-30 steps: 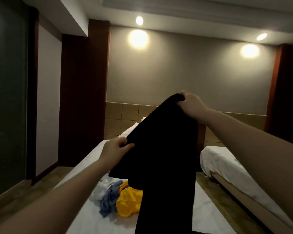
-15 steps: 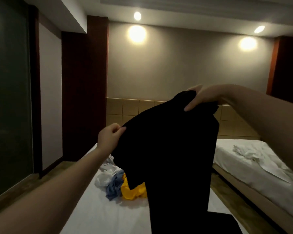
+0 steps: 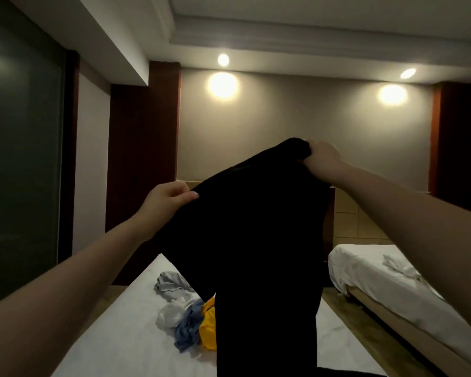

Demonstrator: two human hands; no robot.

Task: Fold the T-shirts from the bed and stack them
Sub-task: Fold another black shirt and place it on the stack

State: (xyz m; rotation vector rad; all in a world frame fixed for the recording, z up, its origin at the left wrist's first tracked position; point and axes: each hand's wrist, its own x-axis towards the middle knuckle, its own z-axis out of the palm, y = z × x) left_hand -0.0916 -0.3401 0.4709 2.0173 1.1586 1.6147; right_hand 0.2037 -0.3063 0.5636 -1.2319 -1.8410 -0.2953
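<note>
I hold the black cotton T-shirt point(image 3: 256, 227) in the air over the white-sheeted bed point(image 3: 106, 336). My left hand point(image 3: 165, 202) pinches its upper edge. My right hand point(image 3: 322, 159), well apart and higher, grips a bunched fistful of the cloth. The shirt hangs slanted, and its lower part reaches down to the bed at the near edge of view.

Risks noted:
- The uneven hold may lay the shirt down skewed, giving a crooked fold.
- The bunched right-hand grip may hide a seam. In this dim light I cannot tell collar from hem on black cloth.
- The hanging shirt covers part of the crumpled yellow garment point(image 3: 208, 327). Lowering it here may trap or drag that heap.

Containers: none in view. The bed alone bears the loose items: a crumpled pale grey garment point(image 3: 172, 295), a rumpled blue garment point(image 3: 188, 327) touching it, and the yellow one. No folded stack shows.
</note>
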